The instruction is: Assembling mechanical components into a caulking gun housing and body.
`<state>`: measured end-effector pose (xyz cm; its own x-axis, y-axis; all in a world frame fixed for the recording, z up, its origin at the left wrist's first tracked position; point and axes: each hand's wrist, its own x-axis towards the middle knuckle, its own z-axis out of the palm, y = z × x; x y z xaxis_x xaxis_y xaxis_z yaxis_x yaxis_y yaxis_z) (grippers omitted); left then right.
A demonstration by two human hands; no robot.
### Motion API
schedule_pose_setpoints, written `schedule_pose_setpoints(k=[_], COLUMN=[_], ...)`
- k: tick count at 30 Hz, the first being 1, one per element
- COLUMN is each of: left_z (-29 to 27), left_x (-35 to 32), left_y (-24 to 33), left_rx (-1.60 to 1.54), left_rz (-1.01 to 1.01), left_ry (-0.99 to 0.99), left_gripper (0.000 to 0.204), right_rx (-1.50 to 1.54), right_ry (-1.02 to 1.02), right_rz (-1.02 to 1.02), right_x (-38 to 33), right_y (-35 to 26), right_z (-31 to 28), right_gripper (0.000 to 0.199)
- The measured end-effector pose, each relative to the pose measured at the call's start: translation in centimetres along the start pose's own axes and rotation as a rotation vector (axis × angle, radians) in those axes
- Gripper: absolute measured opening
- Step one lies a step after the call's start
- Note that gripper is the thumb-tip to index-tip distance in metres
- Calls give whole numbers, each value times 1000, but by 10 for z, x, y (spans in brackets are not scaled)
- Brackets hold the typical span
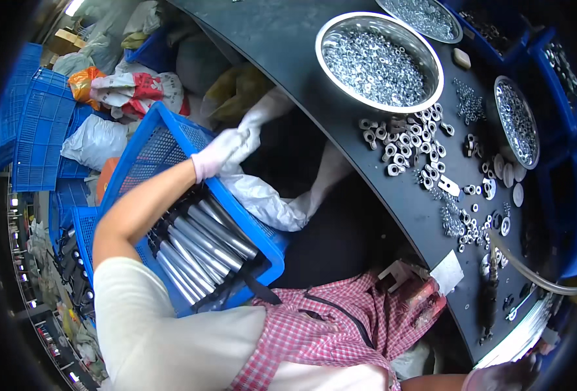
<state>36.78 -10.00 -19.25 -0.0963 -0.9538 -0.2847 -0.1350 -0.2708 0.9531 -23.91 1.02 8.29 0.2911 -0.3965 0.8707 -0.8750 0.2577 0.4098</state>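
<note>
My left hand, in a pale glove, reaches across the blue plastic crate. Its fingers are closed on a crumpled white plastic bag, which trails over the crate's far side toward the table. Inside the crate lie several silver metal tubes with dark ends, side by side. My right hand, also gloved, is at the lower right by the table's near corner. Shadow and the picture's rim hide its fingers, so what it touches is unclear.
The dark table carries a steel bowl of small nuts, loose metal fittings, springs and a clear hose. Blue bins line its right side. Stacked blue crates and bags stand left.
</note>
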Motion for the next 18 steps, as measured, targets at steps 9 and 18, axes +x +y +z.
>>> schedule_pose_setpoints(k=[9,18], left_z=[-43,72], left_x=[49,84], left_y=[71,-61], left_rx=[1261,1398], left_rz=[-345,-25], left_ry=[662,-3], left_gripper=[32,35], right_rx=[1022,436], right_ry=[-111,-137], right_rz=[360,431], right_x=[-17,-59], right_y=[-5,21], right_z=[2,-18], right_gripper=[31,61])
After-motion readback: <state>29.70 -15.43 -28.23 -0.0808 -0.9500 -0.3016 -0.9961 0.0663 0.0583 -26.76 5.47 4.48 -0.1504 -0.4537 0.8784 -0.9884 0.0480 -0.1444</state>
